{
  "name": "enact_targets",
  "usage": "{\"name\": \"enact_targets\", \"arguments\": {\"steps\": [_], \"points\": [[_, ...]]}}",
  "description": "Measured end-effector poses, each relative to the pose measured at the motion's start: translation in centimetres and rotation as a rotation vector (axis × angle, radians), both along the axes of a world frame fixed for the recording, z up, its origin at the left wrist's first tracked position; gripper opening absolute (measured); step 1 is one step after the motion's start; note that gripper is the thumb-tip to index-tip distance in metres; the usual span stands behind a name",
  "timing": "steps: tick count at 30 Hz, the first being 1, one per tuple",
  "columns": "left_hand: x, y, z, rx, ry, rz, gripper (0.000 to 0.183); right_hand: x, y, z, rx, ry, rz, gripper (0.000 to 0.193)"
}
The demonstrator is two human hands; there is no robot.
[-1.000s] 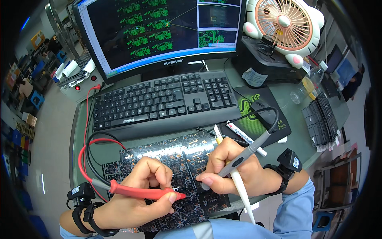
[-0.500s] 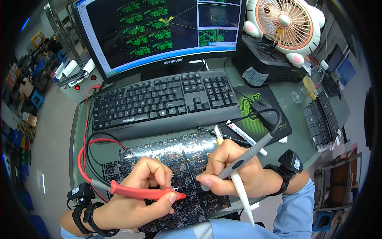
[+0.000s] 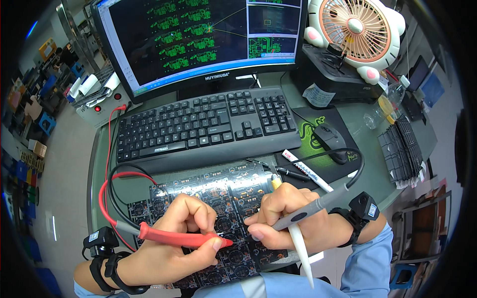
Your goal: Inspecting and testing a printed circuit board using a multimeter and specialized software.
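A dark circuit board panel (image 3: 233, 256) lies under both hands, dense with repeated round patterns and small parts. My left hand (image 3: 186, 213) is closed round a red test probe (image 3: 181, 239), whose tip is down at the board. My right hand (image 3: 283, 211) pinches a grey test probe (image 3: 308, 211); its tip is hidden by the fingers, near the board. The same hand also holds a white tapered craft knife (image 3: 302, 253) with a yellow collar, its handle pointing toward me. The two hands are a short way apart over the board.
Behind the board stand a black keyboard (image 3: 213, 154) and a monitor (image 3: 218, 74) showing green layouts. A marker (image 3: 308, 171), pens (image 3: 293, 174) and a mouse (image 3: 330, 139) lie right of it. Farther right are a fan (image 3: 354, 35), a bottle (image 3: 382, 109) and stacked black pieces (image 3: 402, 149). Probe cables loop over the desk.
My right hand has shifted slightly down, and the grey probe now leans flatter with its cable swung to the right. The knife's end has dropped a little. My left hand is nearly still.
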State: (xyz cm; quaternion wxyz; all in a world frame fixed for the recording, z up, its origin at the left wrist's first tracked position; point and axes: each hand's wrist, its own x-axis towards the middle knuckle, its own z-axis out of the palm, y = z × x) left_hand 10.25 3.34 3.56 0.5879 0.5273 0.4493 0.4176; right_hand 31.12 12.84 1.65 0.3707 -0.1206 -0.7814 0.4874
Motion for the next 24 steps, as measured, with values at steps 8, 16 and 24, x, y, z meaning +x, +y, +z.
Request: {"name": "enact_targets", "arguments": {"steps": [8,16,24], "points": [[0.4,-0.1,0.5,-0.085,-0.111,0.080,0.032,0.1,0.2,0.5,0.016,-0.076,0.043,0.027],[0.5,0.0,0.5,-0.103,-0.111,0.093,0.032,0.1,0.2,0.4,0.029,-0.074,0.029,0.027],[0.2,-0.2,0.4,-0.044,-0.040,0.025,0.029,0.2,-0.3,0.2,-0.012,-0.027,-0.010,0.026]]}}
